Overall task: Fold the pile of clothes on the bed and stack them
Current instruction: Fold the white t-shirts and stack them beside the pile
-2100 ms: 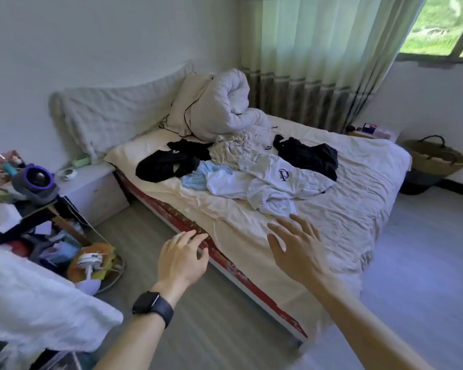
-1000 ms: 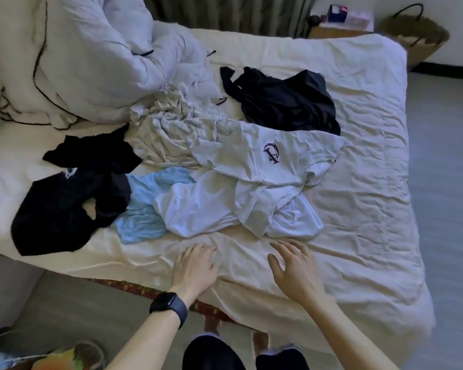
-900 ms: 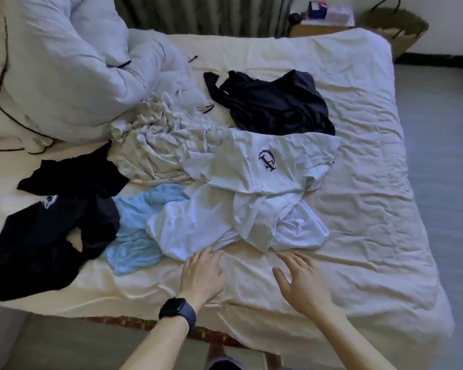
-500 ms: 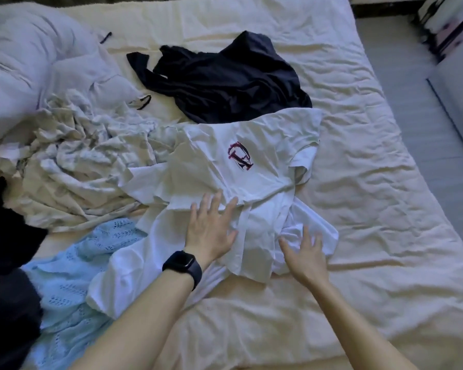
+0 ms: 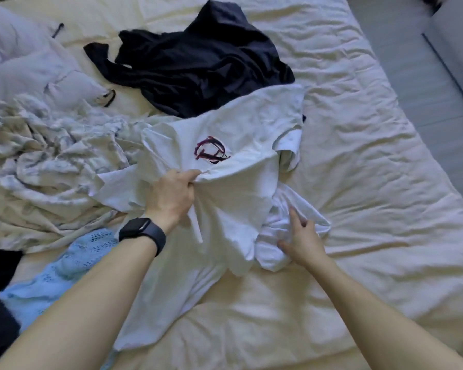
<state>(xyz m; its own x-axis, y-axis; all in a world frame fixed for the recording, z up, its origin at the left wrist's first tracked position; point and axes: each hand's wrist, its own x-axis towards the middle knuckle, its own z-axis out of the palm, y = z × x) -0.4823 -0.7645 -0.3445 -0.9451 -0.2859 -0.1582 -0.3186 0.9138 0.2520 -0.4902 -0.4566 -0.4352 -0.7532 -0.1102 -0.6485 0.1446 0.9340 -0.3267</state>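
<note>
Against the dark garment's (image 5: 198,62) near edge, the white T-shirt (image 5: 238,193) lies crumpled, soft and light, its chest bunched in the clenched left hand (image 5: 171,196), the right hand (image 5: 304,240) on its lower folds, grip unclear; the shoulders seem the better hold.

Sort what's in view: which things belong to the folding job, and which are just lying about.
Job:
white logo T-shirt, gripped by the left hand
white cloth touched by the right hand
dark garment
light blue knit
crumpled pale garment

Lying about:
bunched duvet
bed sheet
</note>
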